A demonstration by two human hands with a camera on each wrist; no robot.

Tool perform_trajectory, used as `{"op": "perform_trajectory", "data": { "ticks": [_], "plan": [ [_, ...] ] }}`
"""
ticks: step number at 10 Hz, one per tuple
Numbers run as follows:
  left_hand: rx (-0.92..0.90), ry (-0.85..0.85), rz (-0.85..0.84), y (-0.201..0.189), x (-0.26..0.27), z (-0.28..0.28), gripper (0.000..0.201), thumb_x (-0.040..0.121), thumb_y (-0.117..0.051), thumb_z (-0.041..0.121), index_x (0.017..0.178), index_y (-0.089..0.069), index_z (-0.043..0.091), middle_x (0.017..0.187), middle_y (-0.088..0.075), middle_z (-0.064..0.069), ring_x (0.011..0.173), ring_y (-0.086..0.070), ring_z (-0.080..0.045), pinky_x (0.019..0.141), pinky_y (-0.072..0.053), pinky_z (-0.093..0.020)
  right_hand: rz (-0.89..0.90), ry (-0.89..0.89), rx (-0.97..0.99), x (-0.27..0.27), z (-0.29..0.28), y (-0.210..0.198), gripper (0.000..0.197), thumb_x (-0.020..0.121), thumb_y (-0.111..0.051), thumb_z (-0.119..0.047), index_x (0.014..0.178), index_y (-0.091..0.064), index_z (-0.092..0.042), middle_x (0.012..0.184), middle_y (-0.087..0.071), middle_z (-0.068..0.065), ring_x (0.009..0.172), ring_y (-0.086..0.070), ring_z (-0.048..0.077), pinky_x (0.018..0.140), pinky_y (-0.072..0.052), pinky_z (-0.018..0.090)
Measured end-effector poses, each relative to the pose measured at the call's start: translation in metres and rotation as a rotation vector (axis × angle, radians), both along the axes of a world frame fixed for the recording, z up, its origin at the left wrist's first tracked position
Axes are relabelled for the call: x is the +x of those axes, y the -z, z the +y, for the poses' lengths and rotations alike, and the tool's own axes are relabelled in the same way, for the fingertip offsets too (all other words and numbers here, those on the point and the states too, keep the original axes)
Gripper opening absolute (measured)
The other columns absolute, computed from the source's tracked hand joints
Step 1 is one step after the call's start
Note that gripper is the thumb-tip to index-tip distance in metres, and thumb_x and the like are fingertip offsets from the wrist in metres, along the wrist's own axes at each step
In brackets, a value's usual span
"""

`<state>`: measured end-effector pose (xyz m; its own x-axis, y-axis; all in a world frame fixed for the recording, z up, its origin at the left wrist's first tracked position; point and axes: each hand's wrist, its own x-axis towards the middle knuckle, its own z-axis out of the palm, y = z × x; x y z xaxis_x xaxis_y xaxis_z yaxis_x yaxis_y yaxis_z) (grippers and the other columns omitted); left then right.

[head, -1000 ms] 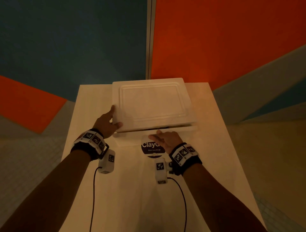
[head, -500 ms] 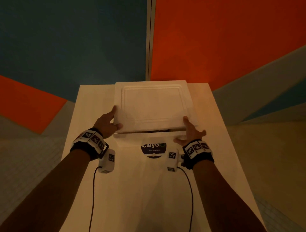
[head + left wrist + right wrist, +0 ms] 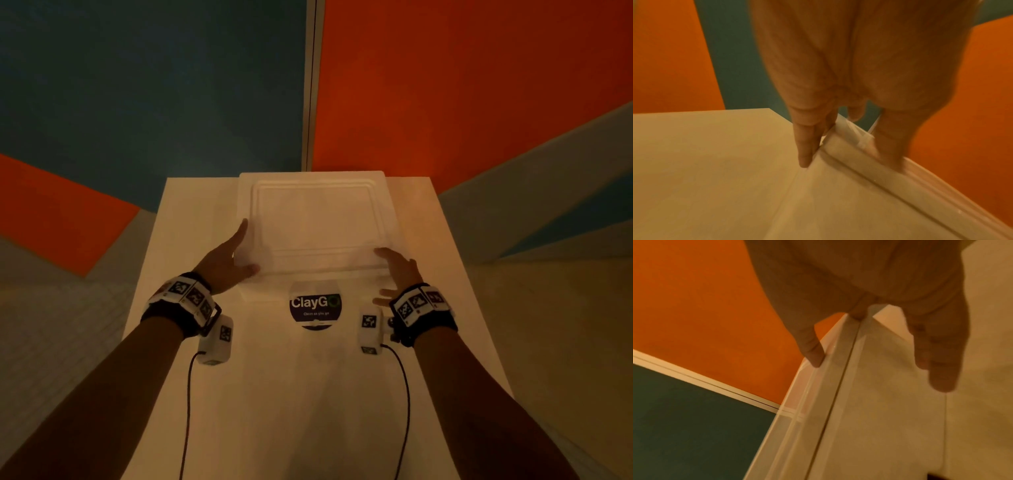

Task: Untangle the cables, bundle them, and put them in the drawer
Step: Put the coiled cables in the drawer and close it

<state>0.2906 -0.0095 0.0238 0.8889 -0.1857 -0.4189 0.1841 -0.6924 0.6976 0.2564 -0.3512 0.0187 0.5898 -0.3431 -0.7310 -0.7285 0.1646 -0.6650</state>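
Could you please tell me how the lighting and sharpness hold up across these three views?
Head view: dim, warm orange cast, wide-angle bending at the edges, white drawer unit washed pale. Left wrist view: left hand soft and close. Right wrist view: right hand dark, fingertips motion-blurred.

The drawer point(image 3: 317, 226) is a white, translucent plastic unit, flat and rectangular, with a raised ridge framing its top panel. It sits level on the bench, at the far end and centred between left and right, its far edge at the bench's far edge. Its near front is pushed in, almost flush with the casing, a thin seam showing between top and front point(image 3: 840, 386). A round dark sticker lies just beside its near face. No cables show.
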Motion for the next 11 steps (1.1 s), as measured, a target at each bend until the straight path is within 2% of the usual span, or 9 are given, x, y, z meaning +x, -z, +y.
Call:
{"op": "perform_trajectory", "data": {
  "ticks": [1, 2, 3, 4, 5, 7, 9, 10, 11],
  "plan": [
    [0.065, 0.051, -0.055, 0.001, -0.015, -0.005, 0.132, 0.063, -0.089, 0.022, 0.153, 0.007, 0.033, 0.157, -0.024, -0.005, 0.139, -0.03, -0.03, 0.113, -0.027, -0.048, -0.077, 0.02, 0.012, 0.002, -0.007, -0.002, 0.087, 0.072, -0.08, -0.039, 0.144, -0.032, -0.023, 0.144, -0.04, 0.011, 0.122, -0.049, 0.037, 0.081, -0.056, 0.049],
    [0.121, -0.023, -0.173, 0.012, -0.025, -0.006, 0.119, 0.07, -0.085, 0.015, 0.154, -0.002, 0.034, 0.145, -0.04, -0.011, 0.128, -0.041, -0.032, 0.108, -0.035, -0.046, -0.117, 0.061, -0.024, -0.002, -0.008, -0.001, 0.07, 0.07, -0.085, -0.03, 0.128, -0.047, -0.015, 0.125, -0.054, 0.007, 0.107, -0.055, 0.028, 0.086, -0.057, 0.047],
    [0.059, -0.093, -0.252, 0.019, -0.031, -0.002, 0.102, 0.077, -0.079, 0.01, 0.152, -0.015, 0.037, 0.139, -0.047, -0.013, 0.125, -0.046, -0.035, 0.106, -0.038, -0.046, -0.105, 0.065, -0.095, -0.004, -0.009, 0.004, 0.06, 0.071, -0.083, -0.027, 0.118, -0.051, -0.009, 0.095, -0.055, 0.003, 0.078, -0.06, 0.023, 0.085, -0.058, 0.046],
    [0.044, -0.116, -0.28, 0.021, -0.035, 0.0, 0.098, 0.077, -0.079, 0.011, 0.152, -0.02, 0.036, 0.14, -0.048, -0.013, 0.124, -0.047, -0.034, 0.107, -0.038, -0.043, -0.091, 0.054, -0.158, -0.005, -0.007, 0.004, 0.055, 0.073, -0.079, -0.029, 0.114, -0.053, -0.003, 0.086, -0.054, 0.006, 0.063, -0.057, 0.021, 0.069, -0.058, 0.037],
    [0.062, -0.115, -0.273, 0.017, -0.037, -0.002, 0.098, 0.076, -0.08, 0.013, 0.151, -0.021, 0.036, 0.139, -0.05, -0.014, 0.124, -0.048, -0.034, 0.107, -0.038, -0.043, -0.111, -0.003, -0.198, -0.003, -0.01, 0.003, 0.047, 0.077, -0.074, -0.029, 0.111, -0.056, -0.002, 0.082, -0.054, 0.004, 0.066, -0.057, 0.019, 0.067, -0.06, 0.039],
    [0.068, -0.129, -0.255, 0.016, -0.044, -0.006, 0.099, 0.076, -0.081, 0.017, 0.151, -0.02, 0.037, 0.136, -0.052, -0.013, 0.121, -0.05, -0.032, 0.105, -0.04, -0.042, -0.063, 0.023, -0.172, 0.001, -0.012, 0.001, 0.048, 0.076, -0.077, -0.025, 0.111, -0.053, -0.002, 0.082, -0.05, 0.007, 0.064, -0.058, 0.025, 0.076, -0.058, 0.044],
    [0.044, -0.116, -0.244, 0.013, -0.049, -0.007, 0.101, 0.076, -0.081, 0.015, 0.151, -0.018, 0.039, 0.142, -0.048, -0.011, 0.123, -0.049, -0.033, 0.104, -0.04, -0.043, -0.099, -0.059, -0.186, -0.003, -0.013, -0.002, 0.046, 0.074, -0.073, -0.032, 0.107, -0.053, -0.008, 0.102, -0.058, 0.013, 0.084, -0.062, 0.027, 0.081, -0.06, 0.047],
    [0.003, -0.118, -0.283, 0.016, -0.054, -0.001, 0.113, 0.07, -0.085, 0.013, 0.15, -0.013, 0.043, 0.151, -0.04, -0.006, 0.13, -0.044, -0.032, 0.107, -0.038, -0.046, -0.042, -0.024, -0.104, -0.004, -0.015, -0.004, 0.061, 0.072, -0.079, -0.037, 0.116, -0.052, -0.005, 0.107, -0.059, 0.012, 0.09, -0.062, 0.029, 0.08, -0.06, 0.044],
    [0.016, -0.22, -0.291, 0.016, -0.071, 0.004, 0.122, 0.068, -0.086, 0.012, 0.151, -0.004, 0.047, 0.156, -0.03, -0.002, 0.138, -0.034, -0.027, 0.111, -0.032, -0.05, -0.025, -0.074, -0.197, -0.011, -0.02, -0.008, 0.068, 0.071, -0.075, -0.049, 0.121, -0.049, -0.01, 0.114, -0.058, 0.012, 0.091, -0.061, 0.031, 0.059, -0.054, 0.034]
  ]
}}
